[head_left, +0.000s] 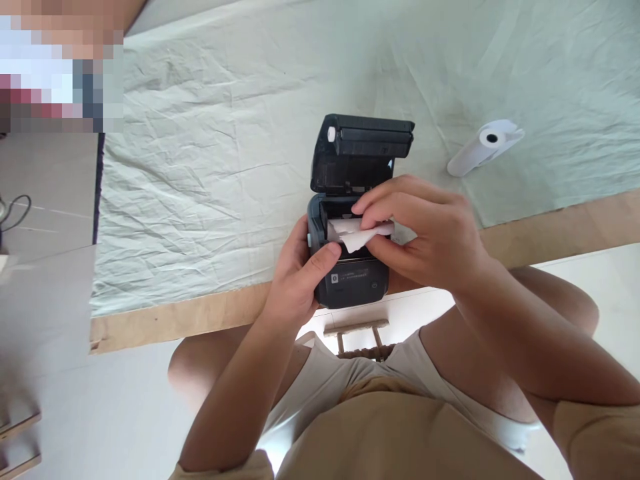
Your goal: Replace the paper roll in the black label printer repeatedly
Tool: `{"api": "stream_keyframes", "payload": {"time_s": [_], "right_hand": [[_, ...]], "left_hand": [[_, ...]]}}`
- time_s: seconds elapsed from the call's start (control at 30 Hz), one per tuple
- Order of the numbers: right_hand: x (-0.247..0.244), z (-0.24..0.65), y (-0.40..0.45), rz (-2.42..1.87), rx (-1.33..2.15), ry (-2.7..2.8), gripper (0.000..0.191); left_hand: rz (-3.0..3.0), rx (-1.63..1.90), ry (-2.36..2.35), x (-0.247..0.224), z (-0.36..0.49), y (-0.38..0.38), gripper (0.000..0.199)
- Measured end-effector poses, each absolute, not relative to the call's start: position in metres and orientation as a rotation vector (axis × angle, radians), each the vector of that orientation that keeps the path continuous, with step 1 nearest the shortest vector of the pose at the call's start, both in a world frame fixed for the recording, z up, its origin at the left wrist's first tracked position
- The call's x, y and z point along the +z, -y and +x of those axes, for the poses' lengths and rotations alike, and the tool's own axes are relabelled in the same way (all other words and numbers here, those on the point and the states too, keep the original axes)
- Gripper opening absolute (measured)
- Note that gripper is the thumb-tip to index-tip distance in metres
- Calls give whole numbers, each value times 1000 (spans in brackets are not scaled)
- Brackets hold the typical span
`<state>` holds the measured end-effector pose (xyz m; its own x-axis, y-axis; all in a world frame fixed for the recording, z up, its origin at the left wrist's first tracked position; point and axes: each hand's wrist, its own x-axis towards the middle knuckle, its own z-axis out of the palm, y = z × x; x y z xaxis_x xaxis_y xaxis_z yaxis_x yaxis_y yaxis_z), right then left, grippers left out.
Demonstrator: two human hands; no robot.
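A dark portable label printer (350, 287) is held at the table's near edge, its hinged lid (365, 143) swung up. My left hand (305, 263) grips the printer's left side, with the thumb resting on the front rim of the opening. White paper (353, 237) lies in the open compartment, its torn-looking end sticking up. The fingers of my right hand (425, 230) pinch this paper at its right side. Whether the paper is wound on a roll inside cannot be seen. To the right stands a white paper roll (463, 153) with a dark core and a loose end.
A wrinkled pale green cloth (210, 147) covers the table, whose wooden edge (175, 320) runs along the front. At the upper left another person (55, 60) appears, blurred out. A dark cable (17, 207) lies at the far left.
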<state>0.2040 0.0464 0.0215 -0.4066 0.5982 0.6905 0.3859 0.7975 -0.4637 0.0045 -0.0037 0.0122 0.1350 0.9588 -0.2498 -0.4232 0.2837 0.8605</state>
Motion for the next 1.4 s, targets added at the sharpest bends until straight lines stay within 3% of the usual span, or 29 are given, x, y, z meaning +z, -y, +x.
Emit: {"api": "stream_keyframes", "payload": {"time_s": [0.17, 0.3, 0.47, 0.7, 0.77, 0.93, 1.1, 1.2, 1.4], "right_hand": [[22, 204, -36, -607, 284, 2088, 22], [19, 207, -33, -515, 285, 2217, 9], [16, 211, -35, -446, 342, 2188, 28], [6, 220, -44, -766, 259, 1729, 10], [3, 224, -46, -909, 312, 1708, 21], [3, 229, -48, -906, 584, 1911, 75], [0, 225, -46, -869, 643, 2048, 120], [-6, 224, -47, -846, 692, 2054, 131], [-8, 227, -49, -751, 784, 2053, 129]], "left_hand": [[720, 1174, -944, 9, 4, 4, 54], [768, 1170, -945, 7, 2, 5, 56], [757, 1146, -978, 6, 1, 3, 62], [732, 1118, -1008, 4, -1, 4, 72], [750, 1127, -1035, 4, -1, 4, 72], [770, 1158, -1063, 4, 0, 4, 73], [718, 1167, -1071, 5, 2, 5, 75], [709, 1173, -1071, 6, 2, 5, 73], [683, 1173, -1054, 6, 1, 4, 74]]}}
